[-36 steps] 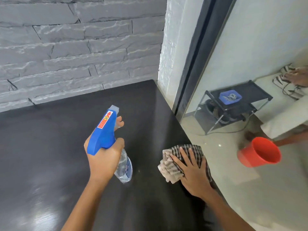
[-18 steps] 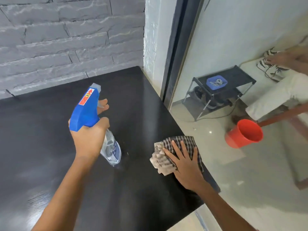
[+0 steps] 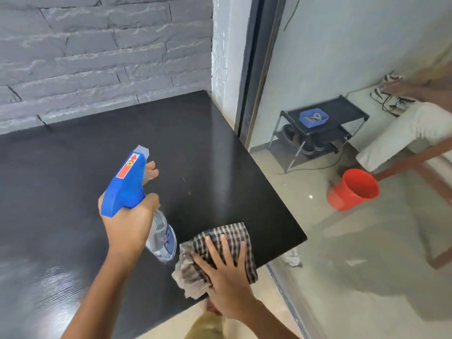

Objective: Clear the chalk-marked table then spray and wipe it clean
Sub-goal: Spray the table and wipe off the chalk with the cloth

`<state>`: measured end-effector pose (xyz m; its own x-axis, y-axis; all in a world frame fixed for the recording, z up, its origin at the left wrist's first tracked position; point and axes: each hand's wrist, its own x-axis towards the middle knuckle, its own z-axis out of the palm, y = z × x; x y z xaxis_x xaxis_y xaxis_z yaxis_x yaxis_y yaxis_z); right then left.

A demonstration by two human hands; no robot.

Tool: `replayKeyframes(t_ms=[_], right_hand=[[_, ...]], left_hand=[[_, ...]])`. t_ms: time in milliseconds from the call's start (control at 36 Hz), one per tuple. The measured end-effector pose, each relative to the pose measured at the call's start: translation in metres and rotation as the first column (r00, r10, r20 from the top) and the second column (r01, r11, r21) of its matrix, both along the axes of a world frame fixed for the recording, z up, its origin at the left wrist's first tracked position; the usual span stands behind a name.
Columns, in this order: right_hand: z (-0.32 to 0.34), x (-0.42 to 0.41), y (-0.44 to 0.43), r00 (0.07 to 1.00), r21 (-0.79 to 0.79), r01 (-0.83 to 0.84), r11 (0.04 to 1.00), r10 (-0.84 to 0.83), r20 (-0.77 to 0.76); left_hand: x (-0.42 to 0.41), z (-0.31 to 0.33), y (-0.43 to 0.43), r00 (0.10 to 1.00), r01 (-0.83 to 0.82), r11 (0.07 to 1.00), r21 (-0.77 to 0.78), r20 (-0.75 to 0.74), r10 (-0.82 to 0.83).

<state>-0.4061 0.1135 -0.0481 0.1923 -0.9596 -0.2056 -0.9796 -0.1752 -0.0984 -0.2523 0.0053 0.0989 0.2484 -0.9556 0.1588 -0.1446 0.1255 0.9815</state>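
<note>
The black table (image 3: pixel 73 167) fills the left of the head view, with no chalk marks that I can make out and a glossy wet-looking patch at the lower left. My left hand (image 3: pixel 127 223) grips a clear spray bottle (image 3: pixel 162 238) by its blue trigger head, held above the table with the nozzle pointing away from me. My right hand (image 3: pixel 227 272) lies flat, fingers spread, on a crumpled checked cloth (image 3: pixel 220 238) at the table's near right corner. The cloth sits just right of the bottle's base.
A grey stone wall (image 3: pixel 97 57) borders the table's far edge. To the right, on the pale floor, stand a red bucket (image 3: pixel 352 189) and a low black rack (image 3: pixel 322 133) holding a blue tray. A seated person's legs (image 3: pixel 401 133) are at the far right.
The view has shifted, so the table's near right corner and the floor below now show. The spray bottle and the cloth hand sit closer together; both hands keep their holds.
</note>
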Motion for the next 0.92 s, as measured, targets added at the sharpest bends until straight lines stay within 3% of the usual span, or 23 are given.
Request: replayKeyframes(t_ms=[111, 333, 500, 611, 694, 806, 917], right_hand=[[-0.001, -0.023, 0.014, 0.997, -0.011, -0.071, 0.997, 0.071, -0.02], [0.002, -0.104, -0.043, 0.921, -0.013, 0.39, 0.921, -0.39, -0.021], [0.012, -0.078, -0.112, 0.895, 0.015, 0.445, 0.895, -0.445, 0.024], [0.011, -0.026, -0.138, 0.951, 0.06, 0.304, 0.951, -0.307, 0.043], [0.007, 0.016, -0.126, 0.998, 0.052, 0.049, 0.997, -0.051, 0.044], [-0.002, 0.04, -0.07, 0.952, 0.003, -0.303, 0.953, 0.302, 0.052], [-0.014, 0.016, -0.032, 0.936, -0.076, -0.352, 0.933, 0.352, -0.009]], left_hand=[[0.004, 0.002, 0.012, 0.999, -0.025, 1.0, 0.014, -0.019, 0.026], [0.003, 0.005, 0.016, 0.999, -0.015, 0.999, 0.041, -0.043, 0.016], [0.007, 0.008, 0.017, 0.997, -0.033, 0.998, 0.062, -0.061, 0.036], [0.021, 0.012, 0.028, 0.993, -0.095, 0.993, 0.07, -0.068, 0.1], [0.036, 0.019, 0.037, 0.985, -0.152, 0.987, 0.052, -0.072, 0.155], [0.061, 0.026, 0.043, 0.974, -0.227, 0.973, 0.031, -0.011, 0.228], [0.091, 0.026, 0.051, 0.96, -0.277, 0.958, 0.07, 0.066, 0.273]])
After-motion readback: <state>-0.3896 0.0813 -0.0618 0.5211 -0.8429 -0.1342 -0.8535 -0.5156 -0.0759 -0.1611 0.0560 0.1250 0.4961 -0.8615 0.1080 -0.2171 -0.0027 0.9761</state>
